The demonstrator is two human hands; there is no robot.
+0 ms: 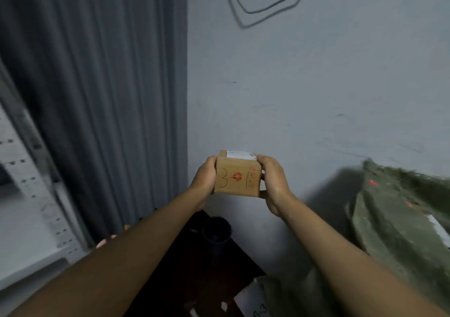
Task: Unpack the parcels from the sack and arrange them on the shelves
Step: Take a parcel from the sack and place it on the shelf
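Fingers: While both arms reach out in front, the fingers of the left hand (204,177) curl round the left side of the box, and the fingers of the right hand (272,180) curl round its right side and over the top corner

Parcel: the small brown cardboard box (237,174) is held up in the air between the two hands, touching both palms, with a white label on top and red and black marks on the side that faces the person

Which way it lies: the box is almost a cube, so no side looks much longer than the others; it sits level, turned a little, right in the middle, and both hands are just as near to it

Where it must go: the grey metal shelf (29,195) with rows of holes in its post is off to the left and lower down, well apart from the box, so my guess is the box has to swing left, with the left arm leading

Sack: the green sack (394,219) slumps on the right, near the right arm but not touching it

In the way: a grey ribbed panel (97,97) stands between the shelf and the pale wall (316,97), close to the path to the left

Lower down: a dark tube (216,231) stands on a dark floor patch under the arms, and a looped cable (267,7) hangs high on the wall

Blur: the shelf edge and sack are smeared, so small things there are hard to tell
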